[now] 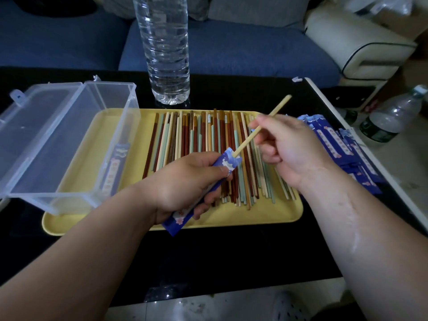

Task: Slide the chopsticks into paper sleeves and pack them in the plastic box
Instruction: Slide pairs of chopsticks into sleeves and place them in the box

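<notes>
My left hand (183,181) grips a blue paper sleeve (228,162) above the yellow tray (97,144). My right hand (289,147) pinches a pale chopstick (278,107) whose lower tip sits at the sleeve's open mouth. Several loose chopsticks (203,147) in brown, green and cream lie side by side on the tray. A clear plastic box (69,126) stands open on the tray's left part, with one sleeved pair (115,165) inside it. A pile of blue sleeves (342,149) lies to the right of the tray.
A tall clear water bottle (165,49) stands behind the tray on the black table (208,258). The box lid (27,112) hangs open to the left. Another bottle (391,117) stands on the floor at the right, beyond the table's white edge. A blue sofa is behind.
</notes>
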